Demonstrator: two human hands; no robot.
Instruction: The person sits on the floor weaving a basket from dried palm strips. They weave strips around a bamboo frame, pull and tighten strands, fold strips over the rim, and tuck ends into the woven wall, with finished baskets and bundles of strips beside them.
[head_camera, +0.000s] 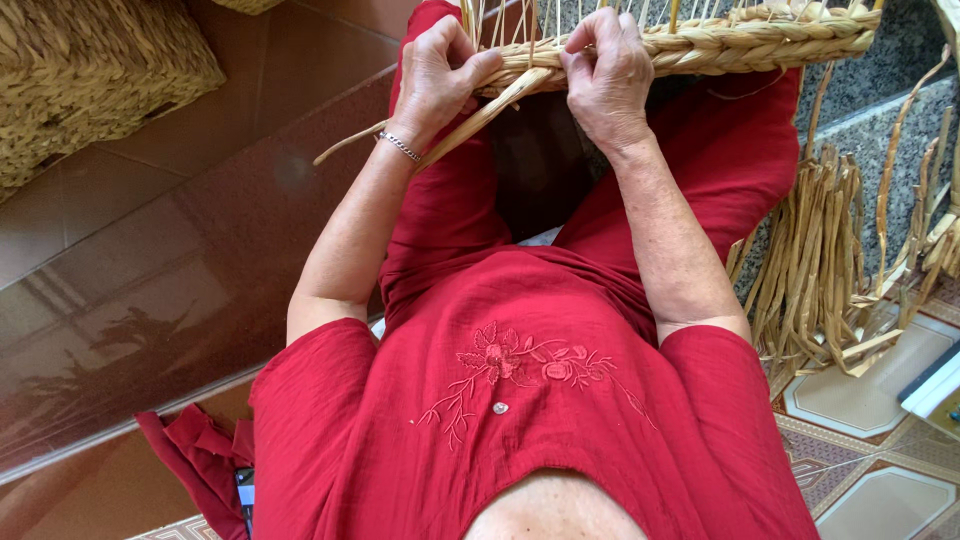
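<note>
Head view: at upper centre, left hand and right hand pinch straw strands taut against the braided basket rim, keeping the weave tight.

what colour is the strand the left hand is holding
Pale straw-tan strand, seen in the head view.

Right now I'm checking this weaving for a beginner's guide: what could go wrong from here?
1. The loose strand gripped by the left hand looks flat and dry; a sharp bend might crack it.
2. The right hand pinches the braided rim; easing off could let the last turn slacken.
3. The upright stakes stand close to the fingers and could poke them.
</note>
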